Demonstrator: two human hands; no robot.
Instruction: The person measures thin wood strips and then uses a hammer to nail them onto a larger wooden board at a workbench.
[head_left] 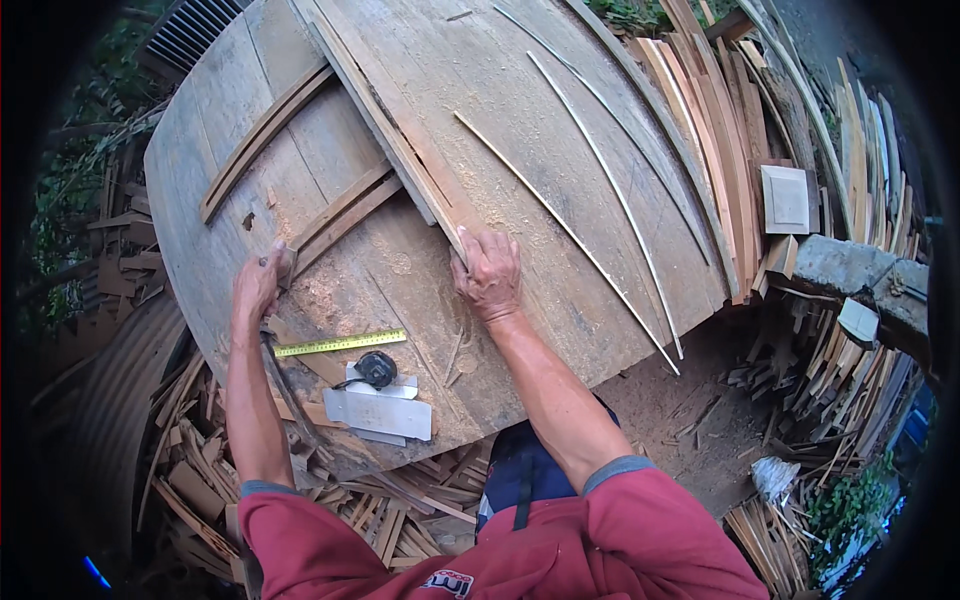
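My right hand (488,272) is closed around the near end of a long wooden board (385,110), which runs away toward the far edge of the table. Two shorter grooved wooden strips lie to its left, meeting it at an angle: a far strip (262,140) and a near strip (345,218). My left hand (262,283) is closed at the left end of the near strip; its fingertips are partly hidden. Below the hands, a yellow tape measure blade (340,343) lies flat by its black case (376,369). The case rests on white card pieces (378,412).
Sawdust and shavings cover much of the wooden tabletop (570,290). Several thin strips (560,215) lie along its right side. Stacked planks (715,150) stand beyond the right edge. Offcuts (400,510) are piled below the near edge, and a dark curved piece (285,390) lies near my left forearm.
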